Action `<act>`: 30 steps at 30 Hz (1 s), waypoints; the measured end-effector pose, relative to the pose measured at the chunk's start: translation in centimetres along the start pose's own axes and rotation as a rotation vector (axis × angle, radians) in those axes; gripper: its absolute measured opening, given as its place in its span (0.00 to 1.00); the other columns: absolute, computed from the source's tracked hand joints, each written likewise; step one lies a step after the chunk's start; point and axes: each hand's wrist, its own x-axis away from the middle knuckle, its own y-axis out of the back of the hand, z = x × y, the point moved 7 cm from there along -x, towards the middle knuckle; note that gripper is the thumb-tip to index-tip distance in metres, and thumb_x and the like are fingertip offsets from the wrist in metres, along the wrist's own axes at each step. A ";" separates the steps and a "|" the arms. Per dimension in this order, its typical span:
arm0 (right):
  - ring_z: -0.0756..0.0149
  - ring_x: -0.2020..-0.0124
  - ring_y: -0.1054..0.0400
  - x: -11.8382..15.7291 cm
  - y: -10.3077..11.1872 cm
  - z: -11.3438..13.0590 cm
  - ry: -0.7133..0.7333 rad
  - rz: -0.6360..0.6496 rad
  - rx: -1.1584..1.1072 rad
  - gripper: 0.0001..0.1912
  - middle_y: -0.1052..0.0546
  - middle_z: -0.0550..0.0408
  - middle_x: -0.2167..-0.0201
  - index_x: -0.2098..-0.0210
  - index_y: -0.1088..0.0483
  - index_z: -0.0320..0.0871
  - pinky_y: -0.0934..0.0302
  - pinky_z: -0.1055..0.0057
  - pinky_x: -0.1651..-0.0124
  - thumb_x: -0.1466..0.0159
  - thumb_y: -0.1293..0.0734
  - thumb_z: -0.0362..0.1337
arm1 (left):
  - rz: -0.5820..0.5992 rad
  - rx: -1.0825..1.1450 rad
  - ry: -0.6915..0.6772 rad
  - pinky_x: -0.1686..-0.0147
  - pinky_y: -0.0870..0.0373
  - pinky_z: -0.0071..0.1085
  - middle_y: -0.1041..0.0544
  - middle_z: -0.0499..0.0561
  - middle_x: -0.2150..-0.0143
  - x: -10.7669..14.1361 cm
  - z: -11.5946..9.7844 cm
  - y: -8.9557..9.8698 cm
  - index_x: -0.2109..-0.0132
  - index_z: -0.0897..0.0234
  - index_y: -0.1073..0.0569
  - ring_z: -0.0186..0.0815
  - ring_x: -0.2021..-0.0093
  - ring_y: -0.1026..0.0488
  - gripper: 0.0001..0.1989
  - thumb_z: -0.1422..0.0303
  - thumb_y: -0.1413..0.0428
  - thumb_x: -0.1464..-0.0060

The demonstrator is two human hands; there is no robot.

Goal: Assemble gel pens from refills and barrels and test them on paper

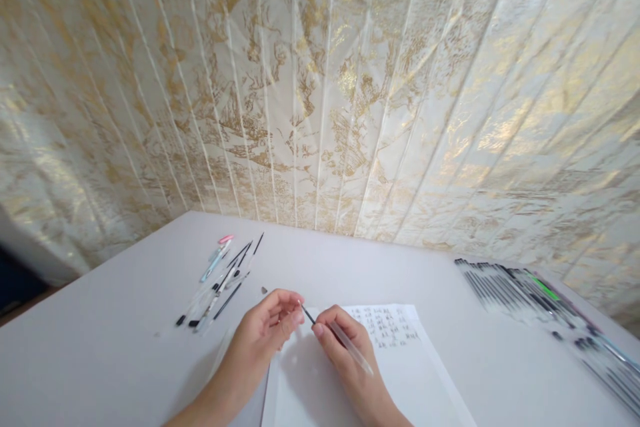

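My right hand (345, 340) is closed around a pen with a clear barrel (356, 352), its back end pointing toward the lower right. A thin dark pen refill (307, 313) sticks out from the front of my right fingers. The thumb and fingers of my left hand (273, 320) pinch together at the refill's tip, which they partly hide. Both hands are above a white sheet of paper (400, 380) with rows of handwritten characters near its top.
Left of my hands lie loose pen parts (220, 290), with a light blue pen (214, 261) and a pink piece (225, 239). Rows of clear pens with dark ends (500, 287) lie at the right, beside a bright green strip (545, 285). A gold-patterned curtain (320, 113) hangs behind the white table (125, 320).
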 end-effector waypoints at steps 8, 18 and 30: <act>0.70 0.75 0.48 -0.1 0.3 0.6 0.058 0.008 0.056 0.14 0.40 0.63 0.78 0.72 0.36 0.43 0.52 0.72 0.70 0.36 0.36 0.46 | 0.022 0.051 -0.025 0.68 0.36 0.27 0.23 0.48 0.70 -1.1 -0.5 0.0 0.63 0.61 0.28 0.33 0.71 0.34 0.15 0.54 0.47 0.45; 0.70 0.75 0.45 -0.2 0.2 1.0 0.162 -0.037 0.323 0.12 0.37 0.62 0.77 0.71 0.36 0.44 0.51 0.73 0.70 0.34 0.39 0.43 | -0.017 0.004 -0.081 0.70 0.38 0.26 0.32 0.43 0.75 -1.7 -0.7 1.1 0.71 0.61 0.33 0.30 0.75 0.37 0.14 0.56 0.47 0.44; 0.65 0.68 0.40 -0.1 0.9 1.2 0.264 -0.114 0.384 0.10 0.34 0.58 0.72 0.70 0.34 0.45 0.48 0.70 0.64 0.33 0.38 0.41 | -0.153 -0.997 0.006 0.73 0.43 0.28 0.25 0.46 0.70 -3.7 -0.8 9.4 0.68 0.57 0.30 0.39 0.70 0.29 0.10 0.61 0.52 0.45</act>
